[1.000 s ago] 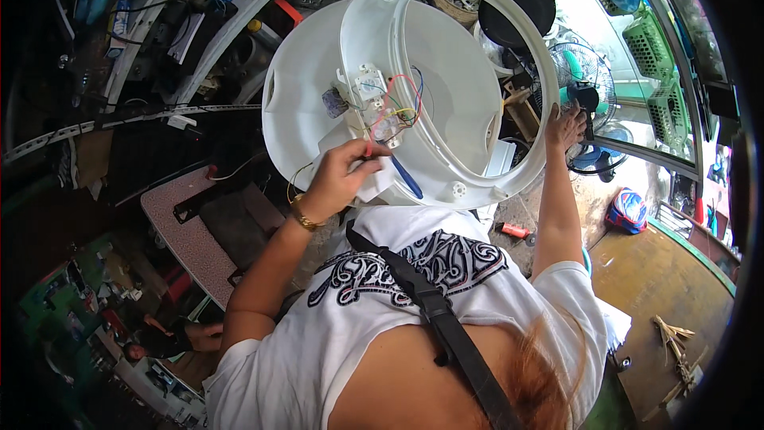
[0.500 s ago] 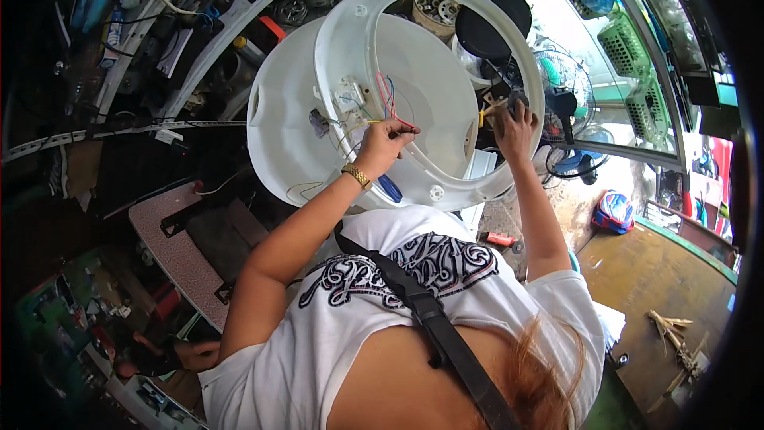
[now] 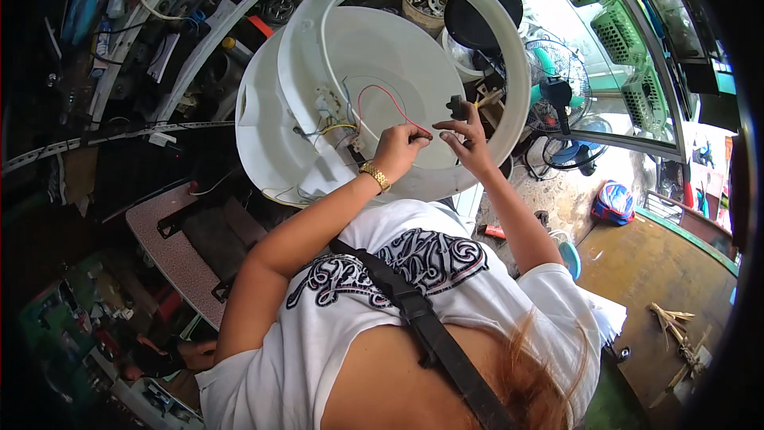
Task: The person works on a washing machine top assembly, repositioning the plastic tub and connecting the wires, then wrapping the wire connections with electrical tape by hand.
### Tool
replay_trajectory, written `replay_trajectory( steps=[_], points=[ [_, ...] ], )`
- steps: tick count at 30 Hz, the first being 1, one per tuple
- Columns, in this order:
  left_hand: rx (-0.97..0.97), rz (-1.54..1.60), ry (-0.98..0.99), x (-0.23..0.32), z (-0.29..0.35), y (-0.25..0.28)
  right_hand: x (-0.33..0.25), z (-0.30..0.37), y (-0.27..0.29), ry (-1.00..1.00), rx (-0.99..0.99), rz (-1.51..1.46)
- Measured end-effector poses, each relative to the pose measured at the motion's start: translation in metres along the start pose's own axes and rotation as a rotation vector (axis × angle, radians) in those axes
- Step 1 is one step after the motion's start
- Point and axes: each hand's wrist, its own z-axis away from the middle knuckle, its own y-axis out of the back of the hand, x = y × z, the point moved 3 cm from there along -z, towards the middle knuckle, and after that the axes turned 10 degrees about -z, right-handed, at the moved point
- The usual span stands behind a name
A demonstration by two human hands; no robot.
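Observation:
A large white plastic ring [image 3: 517, 72] stands tilted over a round white tub [image 3: 390, 28]. Inside the ring's outline, my left hand [image 3: 400, 151] pinches the end of a thin red wire [image 3: 380, 88], which loops up and back to the left. My right hand [image 3: 471, 143] hovers just to its right, thumb and index finger apart near the wire's end. A small dark part [image 3: 456, 107] sits against its other fingers and seems gripped there; its kind is unclear. Yellow and other thin wires [image 3: 338, 127] run from a pale fitting on the ring's left side.
Behind the tub are a bucket of metal parts [image 3: 427, 4] and a round black pan-like disc [image 3: 485, 16]. A fan [image 3: 557, 87] stands to the right. A brown wooden table [image 3: 637, 271] is at lower right, a pink speckled board [image 3: 167, 247] at left.
My right hand has come left from the ring's right side toward my left hand, the dark part moving with it. My left hand has shifted slightly right and down with the red wire.

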Motion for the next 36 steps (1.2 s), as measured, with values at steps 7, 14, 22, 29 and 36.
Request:
replay_trajectory(
  steps=[7, 14, 22, 29, 36],
  points=[
    [-0.059, -0.052, 0.088, -0.005, -0.011, -0.010, -0.001, -0.013, -0.013, -0.003, -0.015, -0.133],
    [-0.097, -0.005, 0.194, -0.004, -0.014, -0.014, 0.016, -0.019, -0.008, -0.081, -0.106, -0.225],
    [-0.083, 0.079, 0.123, -0.029, -0.023, -0.006, 0.025, -0.020, -0.013, -0.175, -0.173, -0.283],
    [0.953, -0.389, 0.468, -0.208, -0.024, 0.109, 0.020, -0.021, -0.009, -0.207, -0.097, -0.215],
    [0.264, 0.160, 0.877, -0.328, -0.020, 0.066, 0.018, -0.024, -0.022, -0.158, -0.155, 0.062]
  ],
)
